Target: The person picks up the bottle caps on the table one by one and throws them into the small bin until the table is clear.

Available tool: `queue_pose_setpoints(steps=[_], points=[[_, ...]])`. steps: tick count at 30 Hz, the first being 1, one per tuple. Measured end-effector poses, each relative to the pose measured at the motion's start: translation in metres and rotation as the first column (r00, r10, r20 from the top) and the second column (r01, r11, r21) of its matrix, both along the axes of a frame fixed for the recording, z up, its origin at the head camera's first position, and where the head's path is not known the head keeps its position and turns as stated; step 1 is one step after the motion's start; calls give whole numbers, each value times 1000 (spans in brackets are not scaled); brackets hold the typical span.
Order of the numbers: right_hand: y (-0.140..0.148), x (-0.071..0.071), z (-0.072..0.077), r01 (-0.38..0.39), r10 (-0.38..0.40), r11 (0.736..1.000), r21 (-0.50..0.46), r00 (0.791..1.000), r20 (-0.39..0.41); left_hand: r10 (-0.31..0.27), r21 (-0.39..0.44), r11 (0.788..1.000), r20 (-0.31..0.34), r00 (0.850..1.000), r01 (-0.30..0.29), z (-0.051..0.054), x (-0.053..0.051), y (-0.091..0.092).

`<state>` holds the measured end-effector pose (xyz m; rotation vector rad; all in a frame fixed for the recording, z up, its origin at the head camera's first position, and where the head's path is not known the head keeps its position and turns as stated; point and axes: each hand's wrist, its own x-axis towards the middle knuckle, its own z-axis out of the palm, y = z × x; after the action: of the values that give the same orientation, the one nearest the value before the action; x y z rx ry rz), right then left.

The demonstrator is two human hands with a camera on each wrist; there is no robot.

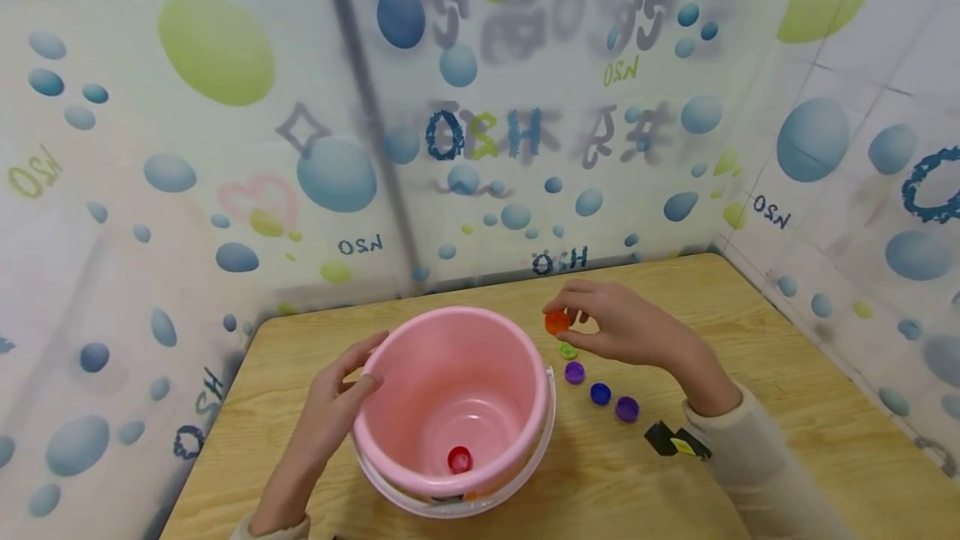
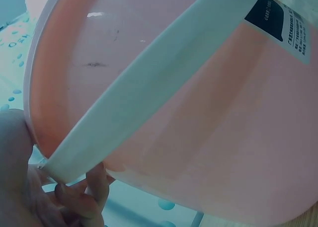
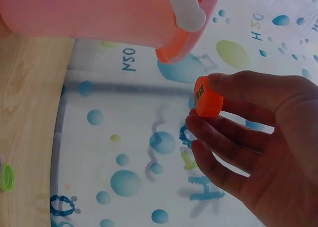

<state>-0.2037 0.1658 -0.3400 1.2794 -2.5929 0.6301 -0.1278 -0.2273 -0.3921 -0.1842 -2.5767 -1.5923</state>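
A pink bucket (image 1: 435, 369) stands on the wooden table with its mouth tilted towards me. My left hand (image 1: 327, 407) grips its rim on the left side, thumb over the edge. The white bucket handle (image 2: 149, 83) hangs down around the outside, near the left fingers. Inside, a red bottle cap (image 1: 460, 460) lies at the bottom. To the right of the rim and above the table, my right hand (image 1: 626, 325) pinches an orange bottle cap (image 1: 557, 322) between thumb and fingers. Dark lettering shows on that cap's top in the right wrist view.
Right of the bucket, a green cap (image 1: 567, 351), a purple cap (image 1: 574, 372), a blue cap (image 1: 600, 394) and another purple cap (image 1: 627, 409) form a slanting row. A black object (image 1: 662, 438) is by the right sleeve. Patterned sheeting (image 1: 517, 182) rises behind the table.
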Motion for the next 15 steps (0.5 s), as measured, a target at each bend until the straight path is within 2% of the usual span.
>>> queue_pose_setpoints(steps=[4,10,15], points=[[-10,-3,8,-44,44,999,0,999,-21,-1,8,1000,8,1000,1,0,0,-1],[-22,-4,16,-69,69,998,16,998,-14,-1,1,1000,2,1000,1,0,0,-1],[-31,-5,20,-99,101,994,39,994,-37,5,9,1000,0,1000,-5,-1,-1,0]])
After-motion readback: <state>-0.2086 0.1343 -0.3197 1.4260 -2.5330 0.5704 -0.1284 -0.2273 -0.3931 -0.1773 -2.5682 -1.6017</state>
